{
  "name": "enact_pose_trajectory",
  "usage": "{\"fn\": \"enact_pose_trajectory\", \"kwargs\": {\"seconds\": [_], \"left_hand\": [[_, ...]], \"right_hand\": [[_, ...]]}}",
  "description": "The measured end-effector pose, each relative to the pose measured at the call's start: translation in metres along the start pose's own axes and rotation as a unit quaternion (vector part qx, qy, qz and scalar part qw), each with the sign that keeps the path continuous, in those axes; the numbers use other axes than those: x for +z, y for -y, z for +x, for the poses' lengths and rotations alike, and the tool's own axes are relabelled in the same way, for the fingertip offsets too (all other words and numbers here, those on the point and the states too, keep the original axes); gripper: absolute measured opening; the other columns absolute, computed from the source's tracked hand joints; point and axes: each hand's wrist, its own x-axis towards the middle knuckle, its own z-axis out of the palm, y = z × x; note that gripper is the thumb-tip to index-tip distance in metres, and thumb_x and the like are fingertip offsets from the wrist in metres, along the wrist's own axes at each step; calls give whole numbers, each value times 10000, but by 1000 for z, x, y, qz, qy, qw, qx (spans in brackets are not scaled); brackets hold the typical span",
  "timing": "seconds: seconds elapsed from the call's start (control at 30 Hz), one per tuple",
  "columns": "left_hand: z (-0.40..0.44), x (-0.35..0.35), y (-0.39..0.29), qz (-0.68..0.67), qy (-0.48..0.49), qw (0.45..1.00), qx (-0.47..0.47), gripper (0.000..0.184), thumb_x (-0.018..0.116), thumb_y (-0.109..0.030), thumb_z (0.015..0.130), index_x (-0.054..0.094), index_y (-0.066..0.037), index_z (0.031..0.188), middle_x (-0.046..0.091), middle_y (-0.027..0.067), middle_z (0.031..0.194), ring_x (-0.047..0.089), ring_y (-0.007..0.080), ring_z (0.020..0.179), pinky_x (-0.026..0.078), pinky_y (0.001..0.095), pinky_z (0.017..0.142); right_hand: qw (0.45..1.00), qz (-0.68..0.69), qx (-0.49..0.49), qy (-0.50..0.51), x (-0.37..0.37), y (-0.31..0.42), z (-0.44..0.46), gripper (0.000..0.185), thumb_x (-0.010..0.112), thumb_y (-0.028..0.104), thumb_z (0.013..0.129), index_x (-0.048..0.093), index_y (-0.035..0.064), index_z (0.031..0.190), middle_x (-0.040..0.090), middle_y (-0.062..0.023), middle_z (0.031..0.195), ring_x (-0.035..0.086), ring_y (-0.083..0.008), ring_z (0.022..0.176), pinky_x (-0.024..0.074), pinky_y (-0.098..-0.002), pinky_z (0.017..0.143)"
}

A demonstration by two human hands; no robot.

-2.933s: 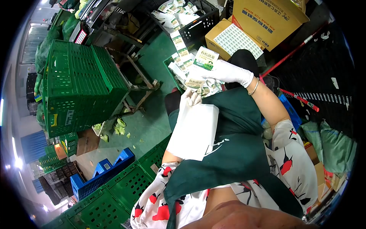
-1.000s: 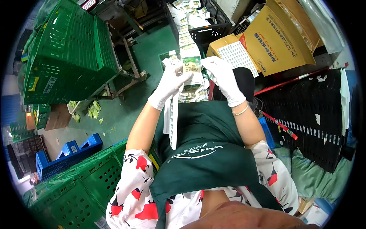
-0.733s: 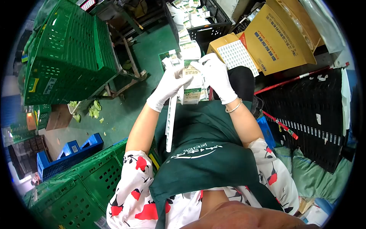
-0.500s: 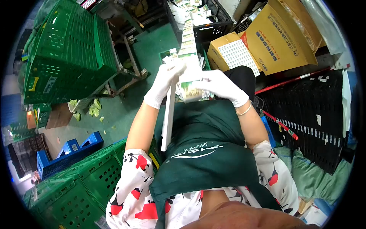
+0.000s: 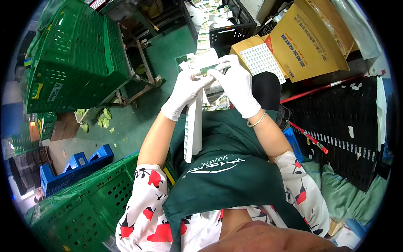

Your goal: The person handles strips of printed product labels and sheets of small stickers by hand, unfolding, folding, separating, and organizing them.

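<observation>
A long strip of printed green-and-white labels [image 5: 203, 38] runs from the black crate toward me. My left hand [image 5: 184, 91], in a white glove, is closed round a white sheet of small stickers [image 5: 193, 128] that hangs down over my apron; its fingertips also meet the near end of the label strip. My right hand [image 5: 237, 84], gloved too, pinches the strip's near end between thumb and fingers, close beside the left fingertips. Below the hands, a green crate [image 5: 229, 69] contains loose labels [image 5: 219, 102], partly hidden by the hands.
A black crate [image 5: 235, 31] full of label strips stands ahead. To its right, a cardboard box [image 5: 247, 44] carries another sticker sheet [image 5: 262, 61]. Green crates [image 5: 75, 59] are stacked at left, with more green crates [image 5: 96, 197] near my left elbow. Black crates [image 5: 336, 130] stand at right.
My right hand has turned upward and come in against the left fingertips, bringing the strip's near end up. The sticker sheet has swung slightly right, its sticker-bearing face now showing.
</observation>
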Motion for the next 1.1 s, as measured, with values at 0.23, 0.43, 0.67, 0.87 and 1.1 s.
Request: {"fn": "enact_pose_trajectory", "kwargs": {"seconds": [0.23,0.43,0.67,0.87,1.1], "left_hand": [[-13,-2,-20,-73,-10,997,14,288,705,-191,917,700,14,1119,698,8,925,611,53,832,509,233,747],[0,-18,-8,-95,-24,995,23,273,704,-134,908,677,17,1134,708,50,1042,642,87,911,514,254,831],[0,-1,-6,-27,27,998,53,332,709,-98,901,640,25,1202,700,44,1075,638,80,937,513,245,864],[-11,1,-15,-40,8,999,28,286,705,-128,902,676,22,1144,699,64,1035,649,84,869,534,240,801],[2,-25,-20,-99,-3,995,-6,258,688,-165,902,688,16,1086,663,-14,916,568,64,821,459,223,775]], "right_hand": [[953,178,63,239,-23,-10,1,245,749,241,874,667,13,914,612,-14,710,525,-36,633,451,-223,584],[963,179,79,186,-39,-7,2,236,744,157,864,664,6,1026,662,-27,880,607,-70,787,496,-233,722],[976,212,-4,53,-13,-2,12,289,758,43,810,624,7,1064,653,-57,986,638,-126,890,518,-279,823],[989,134,51,35,-2,-13,12,294,797,146,807,629,15,1010,670,-76,864,649,-128,761,543,-281,725],[934,183,59,303,-35,-2,6,280,737,149,877,639,-3,1092,648,-34,902,598,-80,800,487,-230,722]]}}
